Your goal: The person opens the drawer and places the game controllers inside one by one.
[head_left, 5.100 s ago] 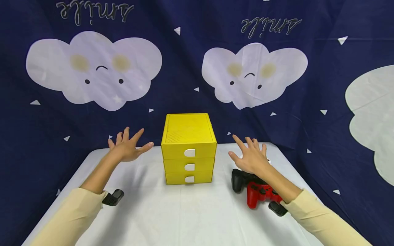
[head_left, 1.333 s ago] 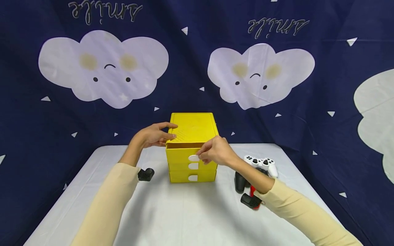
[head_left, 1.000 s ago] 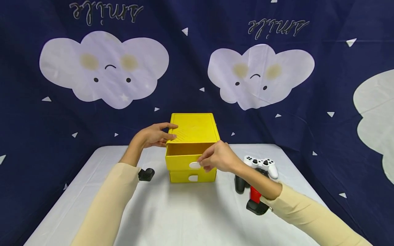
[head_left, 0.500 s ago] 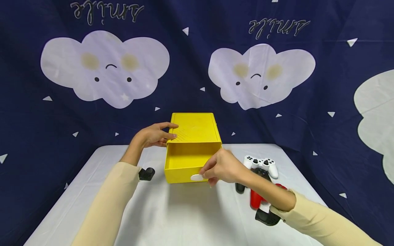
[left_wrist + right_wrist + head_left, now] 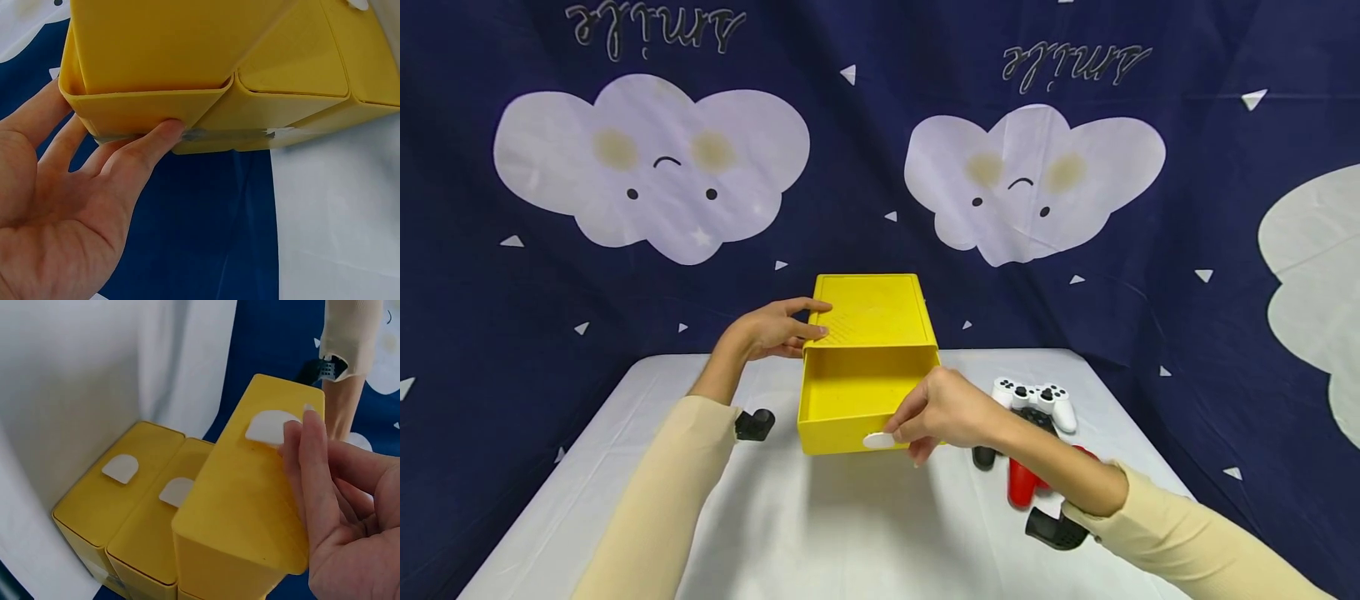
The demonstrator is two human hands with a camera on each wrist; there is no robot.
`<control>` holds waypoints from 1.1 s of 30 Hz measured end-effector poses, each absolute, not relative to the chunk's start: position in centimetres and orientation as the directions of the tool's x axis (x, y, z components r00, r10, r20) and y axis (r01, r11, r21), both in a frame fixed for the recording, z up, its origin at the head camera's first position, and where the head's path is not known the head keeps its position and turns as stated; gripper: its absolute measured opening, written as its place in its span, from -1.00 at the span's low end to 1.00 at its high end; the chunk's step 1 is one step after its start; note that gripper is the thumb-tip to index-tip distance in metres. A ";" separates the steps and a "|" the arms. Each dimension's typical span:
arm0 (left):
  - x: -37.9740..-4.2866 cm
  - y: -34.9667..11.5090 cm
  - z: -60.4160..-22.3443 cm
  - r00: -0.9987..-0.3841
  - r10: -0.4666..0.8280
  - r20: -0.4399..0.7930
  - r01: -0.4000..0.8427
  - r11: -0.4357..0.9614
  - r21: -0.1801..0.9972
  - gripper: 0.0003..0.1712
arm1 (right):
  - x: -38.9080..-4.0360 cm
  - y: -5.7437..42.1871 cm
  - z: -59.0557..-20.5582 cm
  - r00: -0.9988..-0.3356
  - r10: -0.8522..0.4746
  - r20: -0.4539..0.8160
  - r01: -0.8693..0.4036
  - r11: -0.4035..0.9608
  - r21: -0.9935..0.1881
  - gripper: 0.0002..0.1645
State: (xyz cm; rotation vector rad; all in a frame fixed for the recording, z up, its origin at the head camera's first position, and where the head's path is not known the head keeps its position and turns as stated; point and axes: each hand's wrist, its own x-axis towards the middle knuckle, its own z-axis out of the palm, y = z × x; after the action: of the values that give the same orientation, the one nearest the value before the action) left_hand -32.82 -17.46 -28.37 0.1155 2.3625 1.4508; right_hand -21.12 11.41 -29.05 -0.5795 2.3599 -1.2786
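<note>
One right hand (image 5: pixel 942 412) pinches the near yellow drawer's (image 5: pixel 833 435) rounded white tab (image 5: pixel 877 440); a spread left hand (image 5: pixel 769 330) touches the yellow box (image 5: pixel 880 308).

Staged recording corner, the kind of building impossible to tell; dark blue cloth (image 5: pixel 850 167) hangs across the upper frame and down both sides, printed with upside-down pale clouds (image 5: pixel 655 133) and white triangles (image 5: pixel 847 74); a white-covered table (image 5: pixel 865 542) fills the lower centre; black wrist cameras (image 5: pixel 755 425) show left of centre and lower right.
</note>
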 end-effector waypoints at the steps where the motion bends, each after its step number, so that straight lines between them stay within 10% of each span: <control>1: -32.8 -17.5 -28.4 -0.931 0.255 -0.262 -0.117 0.470 0.875 -0.24 | -21.2 11.4 -28.9 -0.831 -0.534 -0.154 -0.165 0.502 -0.849 -0.91; 18: -32.8 -17.6 -28.3 -0.925 0.272 -0.264 -0.110 0.472 0.875 -0.24 | -21.9 12.4 -25.7 -0.668 -0.679 -0.304 -0.310 0.625 -0.716 -0.71; 33: -32.5 -17.6 -28.4 -0.932 0.264 -0.248 -0.099 0.472 0.876 -0.26 | -24.7 17.4 -24.9 -0.848 -0.510 -0.148 -0.273 0.657 -0.703 -0.50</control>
State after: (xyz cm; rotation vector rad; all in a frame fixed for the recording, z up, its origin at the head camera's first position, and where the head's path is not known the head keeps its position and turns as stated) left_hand -32.55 -17.57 -28.35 0.1387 2.3756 1.4470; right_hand -24.75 17.43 -24.88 -0.6216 2.5438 -1.0002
